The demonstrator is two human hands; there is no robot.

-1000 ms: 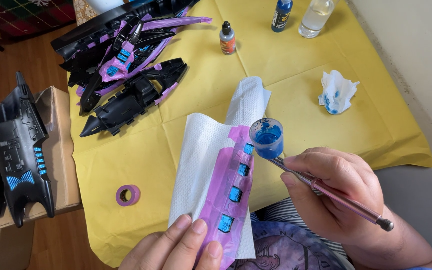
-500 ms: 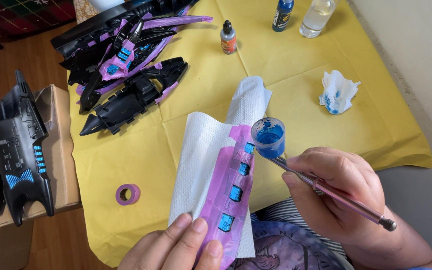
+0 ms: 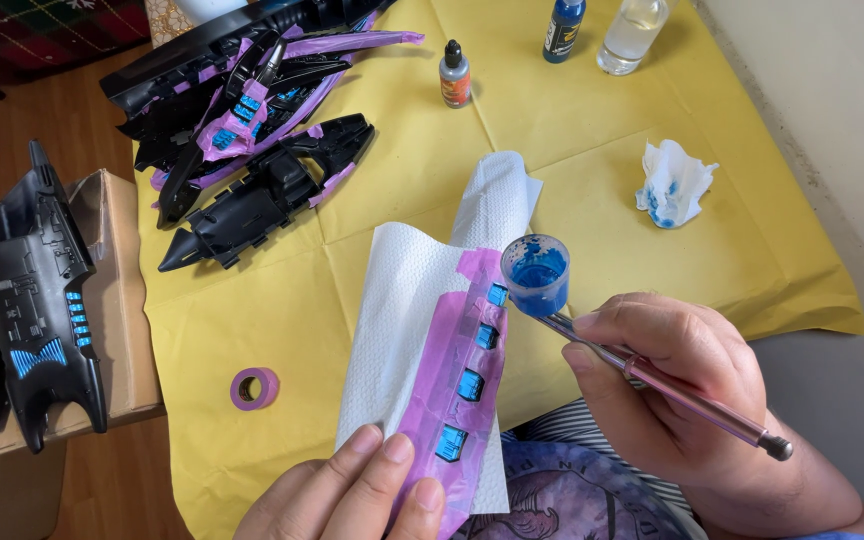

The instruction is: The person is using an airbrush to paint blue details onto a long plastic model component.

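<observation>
A yellow paper sheet is covering the tabletop, which is showing grey along the right side. At the upper left of the sheet a heap of black model parts, partly wrapped in purple tape, is lying in a loose pile. Off the tabletop's left edge, a black hull piece with blue panels is resting on a cardboard box.

Near the middle, a white paper towel is lying under a long part masked in purple tape, with four small blue-painted windows showing along it. The left hand is pinching the near end of this masked part, its grip closed on the part with fingers on top. The right hand is holding a thin metal-handled tool like a pen, grip closed around the shaft; whether its tip is a brush I cannot tell. The tip is sitting in or just at a small clear cup of blue paint, which is touching the upper end of the masked part.

A crumpled tissue stained blue is lying to the right, well apart. Three bottles are standing along the far edge: a clear one, a dark blue one and a small dropper bottle. A small roll of purple tape is lying flat left of the towel.
</observation>
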